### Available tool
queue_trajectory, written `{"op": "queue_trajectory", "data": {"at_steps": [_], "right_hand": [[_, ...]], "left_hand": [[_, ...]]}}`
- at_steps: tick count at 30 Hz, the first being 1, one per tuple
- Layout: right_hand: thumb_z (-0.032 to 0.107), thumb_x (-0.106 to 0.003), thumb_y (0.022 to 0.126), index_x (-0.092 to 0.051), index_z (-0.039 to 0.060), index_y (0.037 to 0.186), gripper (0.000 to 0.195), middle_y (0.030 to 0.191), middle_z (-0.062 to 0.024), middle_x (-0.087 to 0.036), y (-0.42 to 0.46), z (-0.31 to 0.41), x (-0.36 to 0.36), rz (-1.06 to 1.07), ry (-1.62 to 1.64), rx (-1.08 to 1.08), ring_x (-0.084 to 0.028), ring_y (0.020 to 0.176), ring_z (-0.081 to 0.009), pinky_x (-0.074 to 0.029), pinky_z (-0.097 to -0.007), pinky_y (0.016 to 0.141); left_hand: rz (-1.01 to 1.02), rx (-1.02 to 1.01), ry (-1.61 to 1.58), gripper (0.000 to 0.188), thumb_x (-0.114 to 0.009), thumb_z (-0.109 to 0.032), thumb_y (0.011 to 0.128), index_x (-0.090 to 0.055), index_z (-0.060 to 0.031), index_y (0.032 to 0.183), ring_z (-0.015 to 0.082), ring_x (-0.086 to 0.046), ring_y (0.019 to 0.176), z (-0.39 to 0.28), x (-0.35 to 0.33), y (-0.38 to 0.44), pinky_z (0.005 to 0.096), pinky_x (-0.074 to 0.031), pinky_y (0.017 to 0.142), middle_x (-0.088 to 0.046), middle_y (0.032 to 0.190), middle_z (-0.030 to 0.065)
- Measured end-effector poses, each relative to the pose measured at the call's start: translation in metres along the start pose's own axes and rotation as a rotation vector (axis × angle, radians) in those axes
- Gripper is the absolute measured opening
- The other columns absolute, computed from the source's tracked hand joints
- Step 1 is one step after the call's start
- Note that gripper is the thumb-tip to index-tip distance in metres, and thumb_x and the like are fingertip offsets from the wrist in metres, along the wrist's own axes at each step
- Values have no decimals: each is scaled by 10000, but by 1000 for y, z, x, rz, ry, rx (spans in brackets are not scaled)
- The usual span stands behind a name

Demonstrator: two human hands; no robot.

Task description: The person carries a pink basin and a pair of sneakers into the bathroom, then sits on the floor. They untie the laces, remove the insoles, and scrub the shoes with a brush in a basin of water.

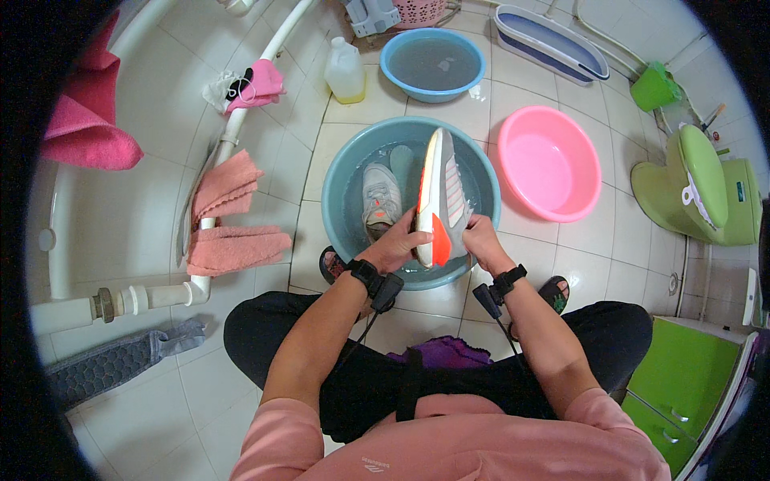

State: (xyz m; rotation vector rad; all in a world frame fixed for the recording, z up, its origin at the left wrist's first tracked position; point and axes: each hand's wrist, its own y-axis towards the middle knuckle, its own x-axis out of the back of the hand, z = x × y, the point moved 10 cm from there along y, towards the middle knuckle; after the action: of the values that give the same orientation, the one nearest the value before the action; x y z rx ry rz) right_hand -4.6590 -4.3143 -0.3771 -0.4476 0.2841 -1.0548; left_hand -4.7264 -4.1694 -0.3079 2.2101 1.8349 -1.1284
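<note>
A grey sneaker (451,192) with a white midsole and orange heel patch is held up on its side over a blue-green basin (334,198) of water. My left hand (394,243) grips it by the sole near the heel, with the thumb on the midsole. On the other side, my right hand (483,240) pinches the upper edge near the heel; its fingertips are partly hidden. A second sneaker (381,195), light grey with laces, lies in the basin to the left. Beside that one is a pale green insole (402,162) in the water.
Beyond the basin stand a blue tub (433,63) of murky water and a plastic jug (346,72) with yellow liquid. A pink tub (548,165) is at the right, near a green toilet (692,186). Cloths (234,249) hang on a white pipe (237,123) at the left.
</note>
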Motion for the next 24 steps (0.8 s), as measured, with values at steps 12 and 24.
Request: {"op": "queue_trajectory", "data": {"at_steps": [12, 24], "right_hand": [[-67, -575, 812, -765, -19, 1103, 351, 989, -47, -751, -17, 41, -21, 97, 109, 282, -667, 874, -128, -540, -306, 742], [-64, -582, 907, -715, -24, 1209, 333, 1126, -90, -749, -23, 35, -23, 12, 41, 73, -684, 991, -149, -550, -310, 866]], "left_hand": [[-10, 90, -58, 973, -822, -202, 833, -254, -71, 1612, 268, -539, 1321, -2, 4, -6, 446, -484, 1107, -499, 1475, 116], [-70, 130, 90, 992, -789, -139, 855, -199, -127, 1652, 277, -478, 1385, -7, 3, -12, 456, -437, 1155, -442, 1534, 119]]}}
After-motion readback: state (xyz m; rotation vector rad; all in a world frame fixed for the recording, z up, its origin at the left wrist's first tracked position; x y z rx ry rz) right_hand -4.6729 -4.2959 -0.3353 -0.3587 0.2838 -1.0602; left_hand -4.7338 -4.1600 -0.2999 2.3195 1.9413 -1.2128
